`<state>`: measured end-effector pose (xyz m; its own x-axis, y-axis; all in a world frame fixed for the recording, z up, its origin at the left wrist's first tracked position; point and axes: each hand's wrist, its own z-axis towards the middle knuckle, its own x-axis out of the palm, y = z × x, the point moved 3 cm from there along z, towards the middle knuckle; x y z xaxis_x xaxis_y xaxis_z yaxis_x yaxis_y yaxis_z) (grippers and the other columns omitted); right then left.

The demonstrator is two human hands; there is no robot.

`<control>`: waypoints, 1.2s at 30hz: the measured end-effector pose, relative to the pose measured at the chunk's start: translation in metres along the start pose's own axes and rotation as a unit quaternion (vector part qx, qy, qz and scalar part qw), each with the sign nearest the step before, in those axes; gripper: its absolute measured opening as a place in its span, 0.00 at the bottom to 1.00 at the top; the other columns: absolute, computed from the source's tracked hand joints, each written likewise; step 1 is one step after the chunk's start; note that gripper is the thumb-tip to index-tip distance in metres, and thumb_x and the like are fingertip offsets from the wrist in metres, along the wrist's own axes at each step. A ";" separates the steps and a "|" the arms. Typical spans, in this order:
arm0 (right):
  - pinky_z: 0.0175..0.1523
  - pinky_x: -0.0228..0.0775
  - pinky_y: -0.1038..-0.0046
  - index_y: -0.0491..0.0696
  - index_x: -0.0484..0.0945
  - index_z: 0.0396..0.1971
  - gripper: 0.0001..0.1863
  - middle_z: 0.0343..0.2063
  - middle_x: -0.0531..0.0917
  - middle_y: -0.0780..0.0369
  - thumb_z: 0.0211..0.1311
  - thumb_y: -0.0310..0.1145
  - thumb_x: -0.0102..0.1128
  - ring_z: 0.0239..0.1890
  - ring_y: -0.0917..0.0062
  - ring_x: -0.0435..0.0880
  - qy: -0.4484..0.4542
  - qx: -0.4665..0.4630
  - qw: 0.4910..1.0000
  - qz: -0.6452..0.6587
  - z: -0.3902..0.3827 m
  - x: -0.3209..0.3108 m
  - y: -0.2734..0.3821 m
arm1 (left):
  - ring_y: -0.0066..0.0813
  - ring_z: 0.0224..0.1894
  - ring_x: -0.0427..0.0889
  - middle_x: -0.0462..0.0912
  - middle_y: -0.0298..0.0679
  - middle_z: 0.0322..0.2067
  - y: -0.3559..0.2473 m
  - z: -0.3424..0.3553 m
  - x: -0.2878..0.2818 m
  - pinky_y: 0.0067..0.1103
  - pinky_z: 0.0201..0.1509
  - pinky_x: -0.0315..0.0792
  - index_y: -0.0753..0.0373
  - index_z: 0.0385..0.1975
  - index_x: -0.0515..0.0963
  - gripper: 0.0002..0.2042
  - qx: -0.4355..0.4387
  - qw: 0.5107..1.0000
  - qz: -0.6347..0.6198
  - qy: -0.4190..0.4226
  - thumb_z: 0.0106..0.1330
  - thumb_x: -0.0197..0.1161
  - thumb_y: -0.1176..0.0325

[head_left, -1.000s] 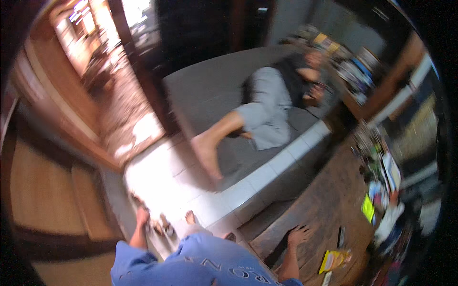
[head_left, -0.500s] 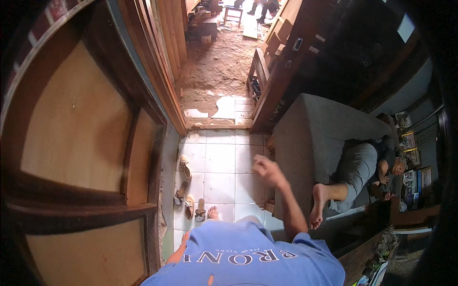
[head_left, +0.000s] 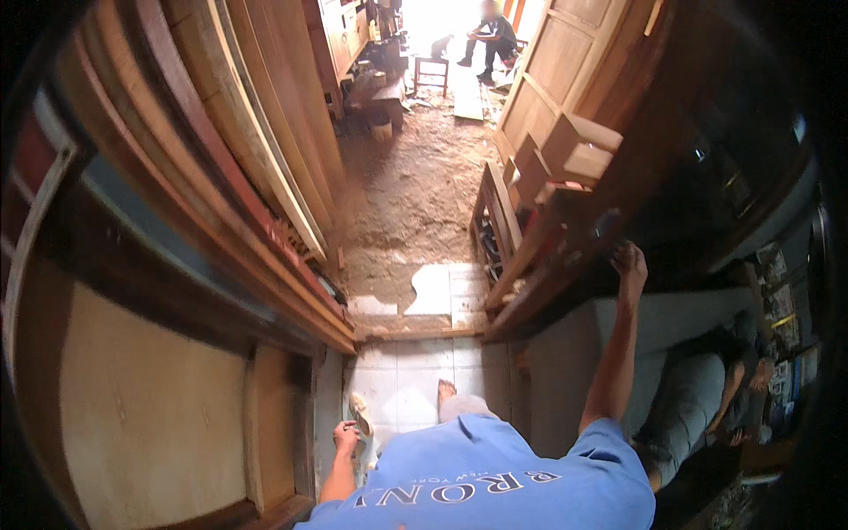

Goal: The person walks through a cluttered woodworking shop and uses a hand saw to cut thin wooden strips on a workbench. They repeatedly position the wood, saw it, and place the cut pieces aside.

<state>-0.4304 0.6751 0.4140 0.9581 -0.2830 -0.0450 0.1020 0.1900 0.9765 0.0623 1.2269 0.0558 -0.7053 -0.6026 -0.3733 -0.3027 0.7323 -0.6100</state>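
Note:
My right hand (head_left: 628, 259) is raised on the right with its fingers curled in. It is close to the edge of a dark wooden door (head_left: 558, 269), just below the metal lock plate (head_left: 607, 223). Whether it touches the door is too dark to tell. Low on the left, my left hand (head_left: 346, 435) hangs beside my body, fingers bent together. Something small may be between its fingertips, but I cannot make it out. A light-coloured shoe (head_left: 360, 413) lies on the tiles past that hand. My bare foot (head_left: 447, 389) steps forward on the tiles.
A doorway sill (head_left: 415, 334) crosses ahead, with rough bare ground (head_left: 402, 190) beyond. Tall boards (head_left: 291, 115) line the left. A wooden rack (head_left: 496, 216) and cardboard boxes (head_left: 574, 146) stand right. A person (head_left: 493, 40) sits far off; another (head_left: 685, 402) lies on a grey sofa (head_left: 565, 353).
I have moved forward toward the doorway. My right hand has gone up and right to the door's edge. My left hand has come out from beside my shirt into fuller view.

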 end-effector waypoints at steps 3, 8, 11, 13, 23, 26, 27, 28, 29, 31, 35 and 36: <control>0.54 0.73 0.67 0.42 0.74 0.57 0.30 0.48 0.79 0.58 0.72 0.54 0.53 0.51 0.71 0.79 -0.106 -0.069 0.992 0.017 0.033 0.037 -0.023 | 0.23 0.21 0.81 0.84 0.38 0.26 -0.069 0.019 0.025 0.23 0.26 0.75 0.64 0.42 0.81 0.10 0.042 0.998 0.039 -0.002 0.68 0.53 0.74; 0.58 0.69 0.64 0.40 0.72 0.56 0.32 0.54 0.75 0.54 0.74 0.56 0.44 0.53 0.66 0.76 -0.260 -0.108 0.959 0.024 0.021 0.075 -0.043 | 0.25 0.23 0.82 0.84 0.40 0.26 -0.128 0.067 0.052 0.23 0.28 0.76 0.63 0.42 0.82 0.11 0.002 0.999 0.034 -0.010 0.66 0.53 0.75; 0.57 0.70 0.66 0.40 0.72 0.56 0.34 0.54 0.76 0.55 0.73 0.58 0.42 0.53 0.68 0.76 -0.299 -0.022 0.953 0.039 0.020 0.081 -0.051 | 0.27 0.27 0.85 0.86 0.42 0.29 -0.157 0.111 0.062 0.23 0.33 0.78 0.59 0.43 0.83 0.12 -0.017 0.992 0.125 0.018 0.64 0.55 0.74; 0.56 0.71 0.66 0.41 0.73 0.56 0.33 0.53 0.76 0.55 0.72 0.57 0.44 0.52 0.68 0.77 -0.334 -0.056 0.941 -0.010 0.023 0.086 -0.051 | 0.27 0.38 0.87 0.88 0.39 0.35 -0.196 0.156 0.069 0.26 0.46 0.78 0.53 0.37 0.87 0.10 -0.006 0.961 0.274 0.037 0.62 0.58 0.70; 0.54 0.72 0.67 0.44 0.76 0.54 0.29 0.49 0.80 0.55 0.69 0.54 0.49 0.49 0.69 0.80 -0.544 -0.023 0.761 -0.353 -0.030 0.128 -0.066 | 0.48 0.39 0.86 0.86 0.52 0.33 -0.602 0.513 0.166 0.38 0.43 0.78 0.63 0.32 0.83 0.11 0.313 0.769 0.504 0.239 0.54 0.63 0.63; 0.54 0.73 0.67 0.45 0.76 0.54 0.28 0.47 0.81 0.55 0.68 0.53 0.51 0.48 0.69 0.81 -0.565 0.061 0.704 -0.426 -0.058 0.141 -0.083 | 0.54 0.48 0.81 0.83 0.53 0.41 -0.775 0.575 0.215 0.38 0.52 0.75 0.60 0.38 0.82 0.13 0.399 0.843 0.339 0.126 0.60 0.53 0.65; 0.54 0.73 0.68 0.45 0.77 0.54 0.27 0.47 0.81 0.56 0.68 0.52 0.51 0.47 0.69 0.81 -0.562 0.092 0.691 -0.445 -0.066 0.150 -0.094 | 0.51 0.48 0.82 0.84 0.52 0.40 -0.833 0.588 0.233 0.37 0.52 0.75 0.61 0.40 0.82 0.15 0.398 0.843 0.339 0.126 0.59 0.51 0.66; 0.53 0.73 0.68 0.45 0.77 0.54 0.27 0.46 0.82 0.56 0.68 0.52 0.52 0.47 0.69 0.81 -0.556 0.125 0.678 -0.465 -0.072 0.163 -0.111 | 0.43 0.41 0.85 0.85 0.48 0.35 -0.878 0.588 0.248 0.35 0.46 0.77 0.61 0.42 0.82 0.14 0.460 0.840 0.267 0.107 0.61 0.51 0.68; 0.53 0.73 0.68 0.45 0.77 0.54 0.26 0.46 0.82 0.56 0.67 0.52 0.52 0.47 0.69 0.82 -0.541 0.164 0.669 -0.482 -0.077 0.177 -0.132 | 0.27 0.26 0.81 0.83 0.39 0.26 -0.914 0.595 0.263 0.25 0.32 0.76 0.58 0.44 0.81 0.14 0.365 0.896 0.204 0.152 0.63 0.51 0.71; 0.53 0.74 0.68 0.46 0.78 0.53 0.26 0.45 0.83 0.56 0.67 0.51 0.53 0.46 0.69 0.82 -0.484 0.268 0.672 -0.492 -0.082 0.219 -0.186 | 0.22 0.22 0.79 0.81 0.36 0.23 -0.957 0.588 0.293 0.22 0.28 0.74 0.57 0.44 0.82 0.13 0.374 0.905 0.125 0.159 0.65 0.51 0.71; 0.52 0.75 0.68 0.47 0.79 0.53 0.24 0.43 0.84 0.56 0.65 0.49 0.56 0.45 0.69 0.83 -0.237 0.492 0.711 -0.444 -0.072 0.321 -0.305 | 0.27 0.28 0.81 0.82 0.38 0.24 -0.974 0.595 0.340 0.26 0.34 0.75 0.55 0.43 0.84 0.14 0.429 0.839 0.282 0.182 0.62 0.53 0.71; 0.52 0.75 0.69 0.48 0.79 0.53 0.24 0.43 0.84 0.56 0.65 0.49 0.56 0.44 0.70 0.84 -0.159 0.528 0.719 -0.422 -0.063 0.345 -0.330 | 0.36 0.34 0.84 0.84 0.43 0.30 -0.965 0.601 0.346 0.30 0.40 0.76 0.56 0.43 0.83 0.15 0.440 0.801 0.365 0.175 0.60 0.53 0.71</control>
<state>-0.1160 0.5742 0.0627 0.5467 -0.1107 -0.8300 0.1898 -0.9490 0.2516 0.4957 0.1213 0.0955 -0.6720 0.1235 -0.7302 0.7333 0.2482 -0.6329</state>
